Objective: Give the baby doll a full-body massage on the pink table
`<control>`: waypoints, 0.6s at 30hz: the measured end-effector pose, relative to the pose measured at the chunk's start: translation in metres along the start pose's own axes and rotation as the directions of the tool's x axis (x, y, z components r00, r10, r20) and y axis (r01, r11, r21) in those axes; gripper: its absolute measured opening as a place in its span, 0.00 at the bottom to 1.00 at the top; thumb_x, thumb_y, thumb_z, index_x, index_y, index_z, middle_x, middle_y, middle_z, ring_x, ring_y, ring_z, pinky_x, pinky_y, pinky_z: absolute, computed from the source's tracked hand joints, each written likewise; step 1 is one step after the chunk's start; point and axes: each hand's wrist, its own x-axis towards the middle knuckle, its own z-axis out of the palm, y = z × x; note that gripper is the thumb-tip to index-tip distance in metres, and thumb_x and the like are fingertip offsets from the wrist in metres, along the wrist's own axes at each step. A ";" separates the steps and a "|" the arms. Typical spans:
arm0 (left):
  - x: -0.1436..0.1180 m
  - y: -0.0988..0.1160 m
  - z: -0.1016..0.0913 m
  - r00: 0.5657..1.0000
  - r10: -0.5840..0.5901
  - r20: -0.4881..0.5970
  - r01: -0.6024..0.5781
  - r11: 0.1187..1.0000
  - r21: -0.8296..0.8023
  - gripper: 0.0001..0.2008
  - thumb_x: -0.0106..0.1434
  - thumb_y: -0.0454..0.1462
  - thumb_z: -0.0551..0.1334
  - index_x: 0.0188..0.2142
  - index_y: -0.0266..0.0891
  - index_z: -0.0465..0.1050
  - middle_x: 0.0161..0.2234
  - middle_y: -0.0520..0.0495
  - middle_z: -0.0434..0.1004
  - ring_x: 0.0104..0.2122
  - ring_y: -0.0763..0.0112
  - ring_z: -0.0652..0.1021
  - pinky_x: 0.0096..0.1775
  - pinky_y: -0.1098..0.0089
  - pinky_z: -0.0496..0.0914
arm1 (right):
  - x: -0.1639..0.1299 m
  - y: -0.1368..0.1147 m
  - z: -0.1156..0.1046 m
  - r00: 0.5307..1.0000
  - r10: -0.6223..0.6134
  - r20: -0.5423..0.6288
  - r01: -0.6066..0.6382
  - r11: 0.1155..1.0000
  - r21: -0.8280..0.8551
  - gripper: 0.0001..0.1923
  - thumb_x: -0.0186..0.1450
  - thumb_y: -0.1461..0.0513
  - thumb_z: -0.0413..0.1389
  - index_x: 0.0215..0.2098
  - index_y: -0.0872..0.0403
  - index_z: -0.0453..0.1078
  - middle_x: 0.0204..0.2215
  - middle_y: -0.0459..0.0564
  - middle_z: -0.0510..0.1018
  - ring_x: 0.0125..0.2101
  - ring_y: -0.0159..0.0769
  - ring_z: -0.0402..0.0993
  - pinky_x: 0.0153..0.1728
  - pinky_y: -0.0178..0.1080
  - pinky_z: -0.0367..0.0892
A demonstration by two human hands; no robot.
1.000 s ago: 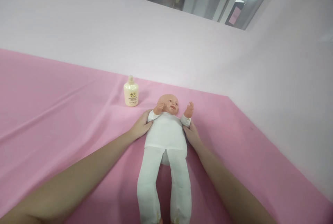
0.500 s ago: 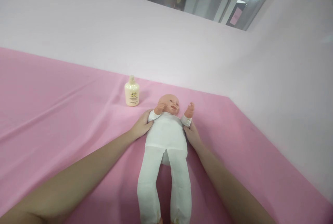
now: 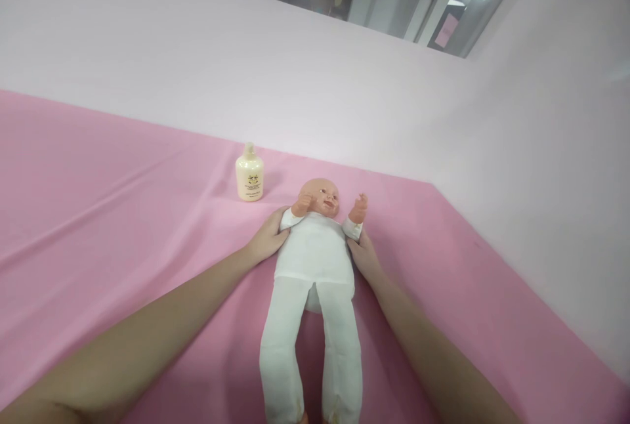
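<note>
**Both hands cupping the doll's shoulders**

You are pressing your left hand (image 3: 266, 238) against one side of the doll (image 3: 313, 260), just under its raised arm, with the fingers curled partly round the shoulder. Your right hand (image 3: 365, 255) is doing the same on the other side, though the fingers are tucking behind the white sleeve, so you cannot tell how far they are closing. The doll is lying face up on the pink sheet (image 3: 108, 214), head toward the far edge, legs toward you. A cream bottle (image 3: 249, 174) is standing upright near the doll's head, close to that far edge. The soft body is looking floppy: if you are lifting from the shoulders alone, the head and legs are likely to sag. A swing to the left could be knocking the bottle over.
</note>
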 end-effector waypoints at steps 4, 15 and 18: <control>-0.001 0.000 0.000 1.000 -0.009 -0.003 0.009 1.000 -0.005 0.29 0.68 0.37 0.60 0.67 0.39 0.63 0.65 0.38 0.71 0.63 0.50 0.72 0.65 0.49 0.65 | 0.001 0.002 0.000 1.000 0.004 -0.002 -0.004 1.000 0.012 0.25 0.62 0.58 0.54 0.57 0.51 0.71 0.53 0.52 0.81 0.53 0.48 0.76 0.58 0.53 0.69; -0.001 -0.001 0.000 0.999 0.034 0.014 -0.035 0.990 0.138 0.32 0.65 0.34 0.59 0.68 0.40 0.65 0.63 0.38 0.73 0.62 0.48 0.72 0.65 0.47 0.64 | -0.001 0.002 0.002 1.000 -0.019 0.009 0.019 1.000 -0.015 0.23 0.63 0.60 0.53 0.56 0.50 0.73 0.51 0.51 0.82 0.50 0.47 0.77 0.55 0.52 0.71; -0.003 0.001 0.001 0.997 0.060 0.050 -0.071 0.967 0.245 0.31 0.63 0.31 0.57 0.67 0.41 0.69 0.60 0.37 0.74 0.61 0.47 0.71 0.66 0.45 0.64 | -0.001 0.004 0.003 0.995 -0.098 0.035 0.099 0.994 -0.040 0.23 0.63 0.62 0.53 0.55 0.49 0.75 0.52 0.51 0.82 0.53 0.47 0.76 0.58 0.51 0.69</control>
